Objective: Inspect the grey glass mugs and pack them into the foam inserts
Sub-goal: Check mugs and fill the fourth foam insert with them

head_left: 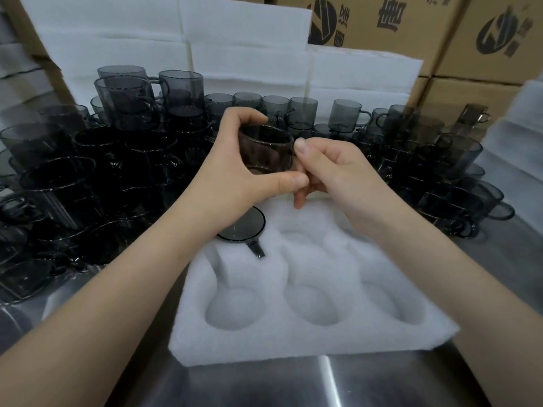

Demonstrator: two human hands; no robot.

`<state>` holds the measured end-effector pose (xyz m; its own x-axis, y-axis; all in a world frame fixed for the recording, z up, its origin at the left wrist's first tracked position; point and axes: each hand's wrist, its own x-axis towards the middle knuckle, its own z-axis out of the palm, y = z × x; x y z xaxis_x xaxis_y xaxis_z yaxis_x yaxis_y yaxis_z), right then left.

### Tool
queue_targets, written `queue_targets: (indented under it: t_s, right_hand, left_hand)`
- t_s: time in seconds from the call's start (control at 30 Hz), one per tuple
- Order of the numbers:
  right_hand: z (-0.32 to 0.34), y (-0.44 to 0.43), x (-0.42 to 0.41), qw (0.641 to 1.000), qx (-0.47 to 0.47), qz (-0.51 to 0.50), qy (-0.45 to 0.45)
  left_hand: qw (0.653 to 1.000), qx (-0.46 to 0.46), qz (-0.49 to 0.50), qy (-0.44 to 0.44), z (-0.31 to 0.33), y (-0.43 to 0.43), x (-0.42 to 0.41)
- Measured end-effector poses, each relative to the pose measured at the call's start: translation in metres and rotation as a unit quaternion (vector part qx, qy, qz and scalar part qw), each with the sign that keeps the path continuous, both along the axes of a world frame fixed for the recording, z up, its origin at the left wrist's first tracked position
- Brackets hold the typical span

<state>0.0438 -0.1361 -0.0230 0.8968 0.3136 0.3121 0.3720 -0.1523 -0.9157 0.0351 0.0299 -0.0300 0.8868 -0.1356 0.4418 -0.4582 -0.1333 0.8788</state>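
I hold one grey glass mug (266, 148) in the air above the far edge of the white foam insert (305, 339). My left hand (235, 171) grips its body, fingers over the rim and thumb under the base. My right hand (332, 174) pinches the mug's handle side, thumb on top. Another grey mug (245, 227) sits sunk in the insert's far left pocket, its handle pointing toward me. The other pockets in view hold nothing.
Several grey mugs crowd the steel table (293, 386) at left (88, 177), behind and at right (452, 171), some stacked. White foam sheets (235, 39) stand at the back before cardboard boxes (440, 30). More foam (517, 136) rises at the right edge.
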Motion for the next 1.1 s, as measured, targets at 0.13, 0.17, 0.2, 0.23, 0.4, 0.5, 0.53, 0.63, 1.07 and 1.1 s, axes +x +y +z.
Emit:
queue_targets:
  t_s: [0.13, 0.17, 0.2, 0.23, 0.4, 0.5, 0.53, 0.63, 1.07, 1.1]
  right_hand:
    - [0.0012, -0.0001, -0.0001, 1.000, 0.015, 0.006, 0.009]
    - [0.0013, -0.0005, 0.0000, 1.000, 0.019, 0.010, 0.012]
    - [0.0016, -0.0009, 0.0003, 1.000, 0.023, 0.014, 0.016]
    - [0.0013, -0.0011, 0.0005, 0.999, 0.027, 0.018, 0.021]
    - [0.0001, -0.0026, 0.0026, 0.997, 0.057, 0.032, 0.046]
    - [0.0000, -0.0037, 0.0032, 0.995, 0.071, 0.041, 0.057]
    - [0.0003, -0.0038, 0.0033, 0.994, 0.077, 0.042, 0.060]
    - [0.0008, -0.0043, 0.0043, 0.991, 0.096, 0.038, 0.078]
    - [-0.0024, -0.0033, 0.0045, 0.995, 0.071, 0.050, 0.044]
    - [-0.0025, -0.0033, 0.0037, 0.996, 0.062, 0.057, 0.035]
  left_hand:
    - [1.000, -0.016, -0.003, -0.006, -0.0004, -0.0041, -0.0010]
    - [1.000, -0.018, -0.005, -0.004, -0.0005, -0.0045, -0.0009]
    - [1.000, -0.018, -0.007, -0.002, -0.0007, -0.0049, -0.0006]
    - [1.000, -0.018, -0.008, 0.000, -0.0009, -0.0048, -0.0003]
    - [1.000, -0.017, -0.020, 0.003, -0.0007, -0.0034, -0.0019]
    - [1.000, -0.013, -0.026, -0.002, -0.0009, -0.0031, -0.0030]
    - [1.000, -0.010, -0.026, -0.004, -0.0007, -0.0028, -0.0033]
    - [0.999, -0.017, -0.022, -0.020, 0.0005, -0.0019, -0.0051]
    - [1.000, -0.002, -0.019, -0.008, 0.0024, -0.0030, -0.0048]
    - [1.000, -0.003, 0.008, -0.011, 0.0020, -0.0027, -0.0043]
